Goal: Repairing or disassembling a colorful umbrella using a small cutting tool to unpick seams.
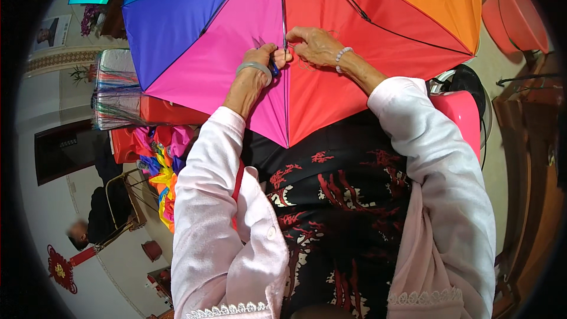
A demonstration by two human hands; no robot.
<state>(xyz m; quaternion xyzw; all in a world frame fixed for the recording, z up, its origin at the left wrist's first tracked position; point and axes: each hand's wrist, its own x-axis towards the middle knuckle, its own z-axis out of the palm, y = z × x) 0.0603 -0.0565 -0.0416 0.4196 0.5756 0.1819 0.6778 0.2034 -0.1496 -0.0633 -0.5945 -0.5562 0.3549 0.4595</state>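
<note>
A rainbow-coloured umbrella canopy lies spread open over my lap, its inner side with thin black ribs facing me. At the rib between the pink and red panels, both my hands work close together. My left hand, with a pale bangle at the wrist, is closed around small scissors with blue handles; the blades point up and away. My right hand, wearing a beaded bracelet, pinches at the rib with bent fingers. A thin loop of thread seems to hang beside it; what the fingertips hold is too small to make out.
To the left, bundles of coloured threads hang over a support by a red surface, above a heap of bright fabric. A person sits farther left. A pink bucket and pink seat are at right.
</note>
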